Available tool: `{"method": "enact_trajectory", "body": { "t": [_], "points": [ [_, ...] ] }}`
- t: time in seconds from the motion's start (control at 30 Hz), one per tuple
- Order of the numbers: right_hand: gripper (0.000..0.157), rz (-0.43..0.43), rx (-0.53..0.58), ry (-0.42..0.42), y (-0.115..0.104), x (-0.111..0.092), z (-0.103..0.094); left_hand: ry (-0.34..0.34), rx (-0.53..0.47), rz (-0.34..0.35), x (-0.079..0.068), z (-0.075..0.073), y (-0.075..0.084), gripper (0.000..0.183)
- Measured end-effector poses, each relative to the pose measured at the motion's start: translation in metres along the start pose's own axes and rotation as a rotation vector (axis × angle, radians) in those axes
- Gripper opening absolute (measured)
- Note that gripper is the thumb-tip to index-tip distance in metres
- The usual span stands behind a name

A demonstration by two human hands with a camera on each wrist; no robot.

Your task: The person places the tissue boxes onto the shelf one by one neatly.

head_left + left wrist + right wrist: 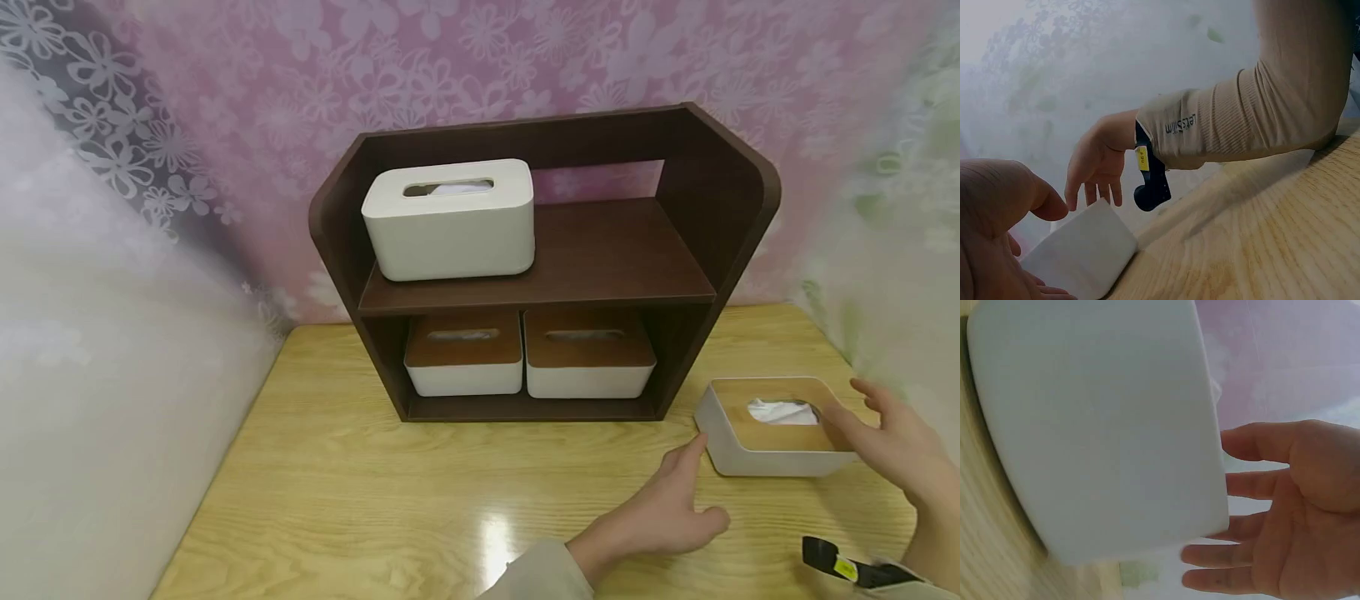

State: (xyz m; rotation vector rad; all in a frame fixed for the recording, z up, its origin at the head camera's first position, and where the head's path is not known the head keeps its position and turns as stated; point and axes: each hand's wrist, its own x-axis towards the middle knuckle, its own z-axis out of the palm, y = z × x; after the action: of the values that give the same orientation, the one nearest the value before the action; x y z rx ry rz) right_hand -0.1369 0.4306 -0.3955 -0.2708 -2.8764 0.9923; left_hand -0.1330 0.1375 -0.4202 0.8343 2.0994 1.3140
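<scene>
A tissue box [787, 463] with white sides and a wooden lid stands on the table to the right of the shelf; white tissue shows in its oval slot. My left hand [663, 517] is at the box's left front side, index finger extended toward its wall and thumb apart. At the right end, my right hand [900, 446] has its thumb at the lid's edge and its fingers spread along the far side. In the right wrist view, those straight fingers [1250, 484] reach partly behind the white box wall [1097, 437]. Neither hand curls round the box.
A dark brown two-tier shelf [615, 250] stands against the flowered wall. An all-white tissue box [453, 242] sits on its upper tier at left. Two wooden-lidded tissue boxes, one left [468, 379] and one right [588, 381], fill the lower tier. Walls border the wooden table [337, 500].
</scene>
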Motion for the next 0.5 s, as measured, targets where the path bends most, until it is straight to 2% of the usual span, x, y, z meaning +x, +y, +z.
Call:
{"method": "enact_trajectory", "body": {
  "t": [0.1, 0.17, 0.27, 0.37, 0.5],
  "points": [
    [0.074, -0.001, -0.037, -0.12, 0.016, 0.0, -0.004, -0.021, -0.002, -0.013, 0.005, 0.006, -0.004, 0.087],
    [0.074, -0.013, -0.021, -0.208, 0.026, 0.0, -0.006, -0.019, 0.0, -0.01, 0.007, 0.007, -0.005, 0.088],
    [0.074, -0.028, 0.031, -0.296, 0.041, 0.001, -0.006, -0.013, 0.004, -0.002, 0.01, 0.009, -0.009, 0.089],
    [0.071, -0.051, 0.133, -0.302, 0.057, 0.001, -0.002, -0.023, -0.002, 0.012, 0.013, 0.01, -0.012, 0.09],
    [0.066, -0.129, 0.293, -0.309, 0.075, 0.0, 0.006, -0.044, -0.014, 0.014, 0.014, 0.012, -0.015, 0.09]
  ]
}}
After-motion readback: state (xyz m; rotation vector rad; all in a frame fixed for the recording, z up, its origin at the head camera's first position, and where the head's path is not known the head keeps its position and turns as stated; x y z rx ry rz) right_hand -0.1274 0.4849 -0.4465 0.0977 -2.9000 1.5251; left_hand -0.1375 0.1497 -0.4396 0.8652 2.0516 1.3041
